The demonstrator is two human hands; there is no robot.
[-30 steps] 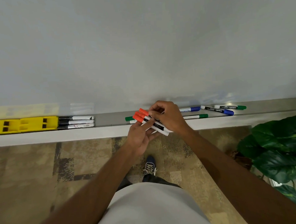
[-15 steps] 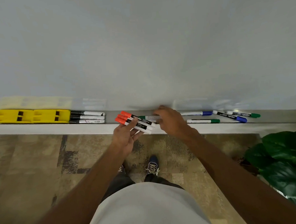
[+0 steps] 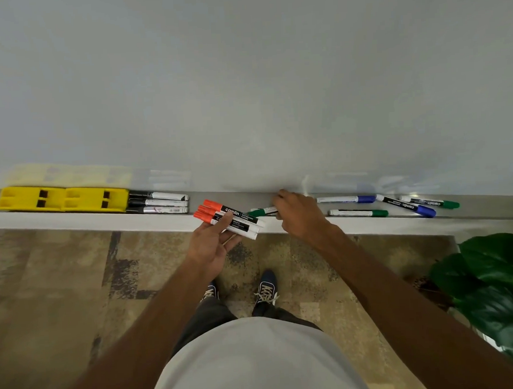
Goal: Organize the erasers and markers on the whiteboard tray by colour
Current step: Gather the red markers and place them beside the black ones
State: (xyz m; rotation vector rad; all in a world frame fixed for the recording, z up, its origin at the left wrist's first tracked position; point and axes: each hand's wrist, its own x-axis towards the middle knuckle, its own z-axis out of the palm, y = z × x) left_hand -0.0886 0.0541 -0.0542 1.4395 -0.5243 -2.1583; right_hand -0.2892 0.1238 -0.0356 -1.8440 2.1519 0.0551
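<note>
Left hand (image 3: 210, 244) clutching three red-capped markers (image 3: 229, 218) | right hand (image 3: 298, 214) pinching green-capped marker (image 3: 260, 212) on whiteboard tray (image 3: 488, 212) | marker at nine o'clock of right hand, long axis along tray, right hand nearer.

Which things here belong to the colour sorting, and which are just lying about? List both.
Job: yellow erasers; black markers; red markers in left hand; green marker at right hand; blue markers, other green markers; tray.

Lying about: potted plant; carpet.
</note>
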